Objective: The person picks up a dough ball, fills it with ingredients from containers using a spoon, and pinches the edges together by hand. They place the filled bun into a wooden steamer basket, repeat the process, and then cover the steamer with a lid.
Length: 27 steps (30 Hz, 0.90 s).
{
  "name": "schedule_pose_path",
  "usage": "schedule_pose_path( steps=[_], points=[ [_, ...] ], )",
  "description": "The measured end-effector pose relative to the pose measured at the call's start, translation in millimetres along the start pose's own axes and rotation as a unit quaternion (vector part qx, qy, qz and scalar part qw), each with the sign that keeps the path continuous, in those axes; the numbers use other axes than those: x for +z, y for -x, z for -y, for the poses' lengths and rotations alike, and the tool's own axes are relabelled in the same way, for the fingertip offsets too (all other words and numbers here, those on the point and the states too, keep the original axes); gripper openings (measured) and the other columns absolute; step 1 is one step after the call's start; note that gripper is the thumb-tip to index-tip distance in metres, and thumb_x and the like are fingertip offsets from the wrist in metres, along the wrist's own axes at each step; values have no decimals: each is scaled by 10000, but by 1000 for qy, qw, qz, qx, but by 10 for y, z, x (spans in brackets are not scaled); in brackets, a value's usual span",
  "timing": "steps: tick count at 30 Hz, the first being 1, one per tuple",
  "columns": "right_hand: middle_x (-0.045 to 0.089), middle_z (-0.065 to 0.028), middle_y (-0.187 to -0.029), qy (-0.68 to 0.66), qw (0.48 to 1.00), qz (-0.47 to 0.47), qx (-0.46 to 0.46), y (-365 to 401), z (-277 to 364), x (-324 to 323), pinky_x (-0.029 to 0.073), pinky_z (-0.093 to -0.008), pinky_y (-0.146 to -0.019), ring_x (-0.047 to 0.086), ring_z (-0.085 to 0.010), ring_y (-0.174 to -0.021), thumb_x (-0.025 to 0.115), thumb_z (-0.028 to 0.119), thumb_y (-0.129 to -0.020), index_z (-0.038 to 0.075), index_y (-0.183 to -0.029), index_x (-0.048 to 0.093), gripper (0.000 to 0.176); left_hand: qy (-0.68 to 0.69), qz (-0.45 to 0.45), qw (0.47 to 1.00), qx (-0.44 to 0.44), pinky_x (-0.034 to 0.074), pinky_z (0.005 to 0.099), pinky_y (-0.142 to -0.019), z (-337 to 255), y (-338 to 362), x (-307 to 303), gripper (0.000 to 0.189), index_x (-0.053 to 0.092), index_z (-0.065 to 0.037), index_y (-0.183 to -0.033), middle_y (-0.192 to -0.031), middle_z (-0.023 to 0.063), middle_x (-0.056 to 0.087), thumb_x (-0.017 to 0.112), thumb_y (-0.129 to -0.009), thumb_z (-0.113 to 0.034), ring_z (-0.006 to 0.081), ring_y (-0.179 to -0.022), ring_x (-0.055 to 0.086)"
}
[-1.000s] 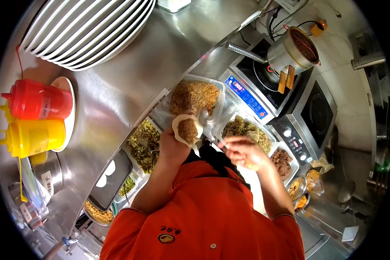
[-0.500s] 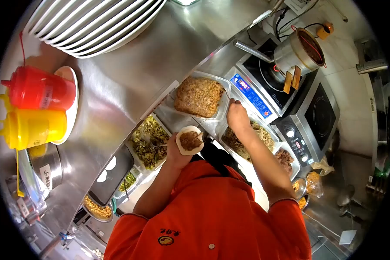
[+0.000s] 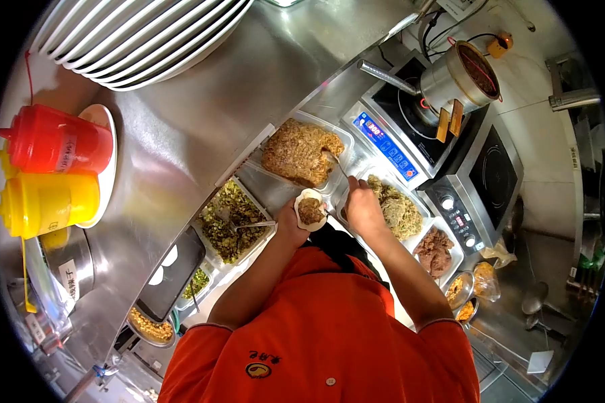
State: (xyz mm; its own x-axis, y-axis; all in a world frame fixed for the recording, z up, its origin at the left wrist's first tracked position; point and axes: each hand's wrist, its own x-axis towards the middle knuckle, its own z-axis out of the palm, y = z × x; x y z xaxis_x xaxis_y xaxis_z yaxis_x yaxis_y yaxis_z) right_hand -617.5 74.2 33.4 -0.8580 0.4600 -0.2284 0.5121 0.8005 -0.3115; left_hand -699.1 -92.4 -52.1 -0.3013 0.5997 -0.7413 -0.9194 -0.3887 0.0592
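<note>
My left hand is curled round a round dough wrapper, cupped at its rim, with a brown meat filling in its middle. My right hand grips the handle of a thin metal spoon. The spoon's end rests against the brown minced filling in a clear plastic tub. That filling has a hollow at its right corner. Just right of my right hand lies a tub of pale greenish filling. Chopped greens fill a container left of my left hand.
A pot with a long handle stands on a lit induction cooker at upper right. Reddish meat sits in a tray beyond the pale filling. Stacked white plates, a red squeeze bottle and a yellow one stand at left.
My right hand has come down and left, and the spoon's end now lies further into the brown filling. The dough in my left hand looks more cupped and has shifted slightly right.
</note>
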Motion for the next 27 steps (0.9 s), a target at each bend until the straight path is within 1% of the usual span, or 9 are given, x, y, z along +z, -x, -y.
schedule_pose_path(
  steps=[3, 6, 8, 13, 16, 20, 22, 23, 27],
  points=[
    [649, -354, -1075, 34, 997, 73, -9, -33, 7, 110, 617, -468, -767, 722, -430, -866, 518, -14, -881, -135, -1220, 569, 363, -7, 24, 999, 22, 556, 505, -941, 9, -59, -51, 379, 596, 27, -1223, -1150, 201, 668, 350, -1050, -203, 366, -1044, 665],
    [646, -369, -1088, 17, 1000, 3, -16, 114, 75, 156, 619, -458, -773, 729, -420, -872, 512, -23, -879, -133, -1215, 586, 362, -8, 45, 999, 26, 557, 500, -942, 15, -102, -93, 384, 597, 22, -1226, -1157, 195, 669, 343, -1053, -206, 363, -1048, 667],
    [640, -379, -1111, 6, 998, 70, -5, 142, 88, 113, 618, -454, -785, 727, -429, -876, 516, -16, -868, -145, -1244, 575, 402, -17, 41, 999, 29, 557, 496, -941, 20, -113, -133, 393, 599, 19, -1227, -1159, 190, 671, 336, -1055, -216, 359, -1050, 667],
    [645, -342, -1162, 94, 992, -1, -87, 84, 105, 173, 612, -407, -825, 707, -400, -1012, 539, 39, -873, -130, -1309, 552, 468, 13, 67, 998, 10, 557, 493, -931, 31, -92, -131, 391, 599, 7, -1231, -1161, 179, 673, 336, -1057, -225, 350, -1054, 670],
    [650, -323, -1171, 147, 983, 37, -105, 81, 153, 123, 607, -392, -838, 697, -372, -1058, 552, 56, -882, -119, -1316, 556, 468, 10, 52, 999, 2, 555, 487, -934, 16, -41, -63, 388, 599, -3, -1233, -1163, 170, 675, 341, -1059, -234, 343, -1058, 669],
    [657, -311, -1177, 107, 987, 16, -120, 8, 155, -55, 607, -395, -843, 704, -364, -1046, 568, 89, -887, -116, -1341, 545, 499, -10, 49, 999, 20, 551, 485, -937, 37, -20, -81, 391, 604, -15, -1230, -1162, 163, 678, 347, -1060, -257, 335, -1060, 669],
    [663, -304, -1178, 128, 976, 158, -78, -21, 148, 40, 606, -377, -849, 709, -351, -1031, 581, 121, -886, -121, -1348, 541, 523, -7, 44, 999, 14, 550, 486, -939, 38, -8, -91, 392, 605, -17, -1232, -1157, 163, 679, 348, -1059, -257, 336, -1062, 668],
    [666, -299, -1183, 211, 965, 72, -138, 80, 127, 154, 606, -368, -846, 715, -343, -1002, 588, 140, -882, -133, -1347, 536, 542, -4, 41, 999, 9, 549, 487, -941, 30, -16, -82, 392, 605, -19, -1235, -1153, 163, 680, 349, -1059, -258, 336, -1063, 667],
    [669, -280, -1145, 150, 973, 104, -142, 217, 81, 219, 597, -366, -868, 693, -357, -1051, 555, 90, -887, -144, -1359, 519, 528, -25, 95, 995, 18, 546, 492, -947, 39, -46, -169, 397, 604, -14, -1244, -1153, 165, 678, 354, -1056, -259, 341, -1061, 664]
  ],
)
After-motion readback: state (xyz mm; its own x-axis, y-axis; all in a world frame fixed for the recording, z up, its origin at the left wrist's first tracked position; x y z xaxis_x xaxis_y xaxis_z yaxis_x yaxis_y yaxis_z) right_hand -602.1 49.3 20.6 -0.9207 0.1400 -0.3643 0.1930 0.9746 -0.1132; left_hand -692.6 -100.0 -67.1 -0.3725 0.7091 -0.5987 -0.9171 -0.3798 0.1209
